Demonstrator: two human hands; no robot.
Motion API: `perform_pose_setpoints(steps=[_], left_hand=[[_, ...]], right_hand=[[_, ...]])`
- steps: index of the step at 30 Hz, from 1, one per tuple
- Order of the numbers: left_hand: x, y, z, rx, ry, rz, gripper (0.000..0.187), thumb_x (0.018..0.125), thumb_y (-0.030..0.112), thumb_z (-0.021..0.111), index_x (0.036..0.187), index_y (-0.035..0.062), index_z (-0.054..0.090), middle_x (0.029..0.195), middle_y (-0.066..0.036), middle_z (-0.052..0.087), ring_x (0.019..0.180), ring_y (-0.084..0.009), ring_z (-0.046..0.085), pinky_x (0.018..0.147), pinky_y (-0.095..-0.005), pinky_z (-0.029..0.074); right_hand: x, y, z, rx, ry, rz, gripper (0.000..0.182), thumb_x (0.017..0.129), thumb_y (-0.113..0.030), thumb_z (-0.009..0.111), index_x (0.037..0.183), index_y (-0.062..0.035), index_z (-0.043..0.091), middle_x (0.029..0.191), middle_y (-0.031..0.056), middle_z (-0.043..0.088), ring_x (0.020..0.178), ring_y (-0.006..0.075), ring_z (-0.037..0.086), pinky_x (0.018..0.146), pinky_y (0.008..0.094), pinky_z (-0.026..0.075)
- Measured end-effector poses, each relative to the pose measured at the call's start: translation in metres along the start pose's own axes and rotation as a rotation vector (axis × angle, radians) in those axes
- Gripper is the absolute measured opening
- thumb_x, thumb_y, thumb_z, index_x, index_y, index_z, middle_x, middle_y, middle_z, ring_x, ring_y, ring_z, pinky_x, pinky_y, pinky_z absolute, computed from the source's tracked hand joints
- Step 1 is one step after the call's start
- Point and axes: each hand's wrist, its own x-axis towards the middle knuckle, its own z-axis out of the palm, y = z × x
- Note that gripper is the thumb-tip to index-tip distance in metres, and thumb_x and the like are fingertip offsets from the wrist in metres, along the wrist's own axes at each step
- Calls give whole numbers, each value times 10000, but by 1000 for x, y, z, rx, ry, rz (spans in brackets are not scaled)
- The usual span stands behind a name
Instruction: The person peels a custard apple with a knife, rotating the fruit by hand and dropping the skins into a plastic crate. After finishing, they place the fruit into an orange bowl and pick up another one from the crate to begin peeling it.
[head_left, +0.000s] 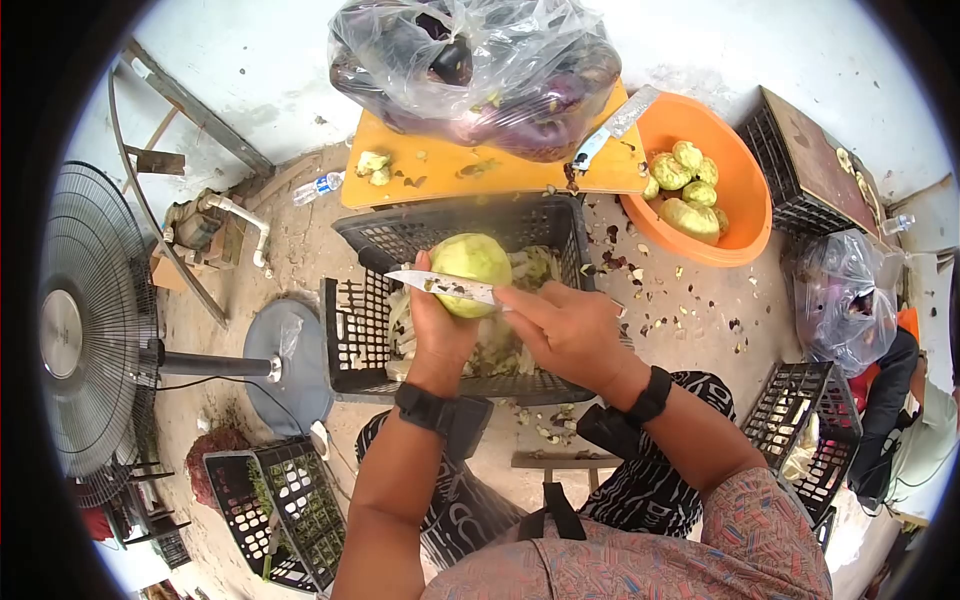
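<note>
Knife laid across a green chayote, held over the black crate.

Left hand [440,325] grips the chayote [471,272] from below; right hand [565,330] clenches the knife [445,286], blade lying crosswise, tip leftward. Beyond, an orange basin [745,215] holds peeled ones.

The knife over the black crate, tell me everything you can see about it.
The knife has a slim, pale metal blade flecked with dark bits, lying nearly level with its tip pointing to the image left. Its handle is hidden inside the right hand, which grips it. The blade lies across the round, pale green fruit that the left hand holds up from below, over the black crate of peelings.
</note>
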Motion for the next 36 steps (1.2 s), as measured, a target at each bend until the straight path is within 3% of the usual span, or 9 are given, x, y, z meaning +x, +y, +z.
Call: perform_pose_setpoints(steps=[11, 13, 16, 23, 28, 36], left_hand=[[0, 1, -2, 60, 66, 15, 614, 940, 572, 332, 1287, 109, 536, 1281, -110, 583, 1158, -303, 567, 938, -492, 470], [1, -3, -4, 89, 46, 80, 592, 942, 550, 336, 1273, 105, 542, 1274, -105, 585, 1156, -291, 568, 943, -481, 470], [-9, -4, 6, 45, 84, -2, 540, 955, 498, 346, 1262, 99, 540, 1243, -97, 599, 1144, -279, 577, 954, -456, 470], [-8, -10, -1, 77, 18, 43, 474, 976, 435, 339, 1259, 109, 532, 1196, -93, 621, 1114, -266, 595, 948, -430, 474], [-8, 2, 5, 45, 1, 122, 373, 1000, 352, 339, 1248, 117, 489, 1197, -88, 604, 1116, -241, 589, 943, -399, 487], [-9, -2, 5, 66, -46, 145, 390, 1004, 353, 332, 1260, 96, 477, 1223, -110, 589, 1131, -258, 580, 956, -412, 484]], right_hand=[[1, 5, 1, 51, 2, 31, 257, 837, -164, 694, 1092, -141, 704, 656, 65, 583, 529, 255, 581, 466, 354, 452], [3, 4, 2, 10, 16, 23, 266, 836, -175, 699, 1099, -141, 701, 656, 72, 584, 525, 258, 579, 467, 357, 450], [4, 8, 10, 17, 10, 52, 258, 845, -193, 690, 1098, -146, 702, 663, 81, 592, 528, 263, 586, 471, 361, 452], [11, 14, 16, 10, 22, 135, 243, 869, -210, 658, 1097, -137, 701, 681, 95, 608, 560, 278, 608, 486, 374, 462], [1, 6, 8, 28, 20, 80, 234, 852, -245, 668, 1071, -170, 705, 651, 63, 559, 553, 267, 579, 491, 385, 453], [2, 4, 1, 48, 6, 91, 234, 850, -207, 681, 1076, -152, 707, 656, 74, 580, 547, 265, 585, 482, 369, 453]])
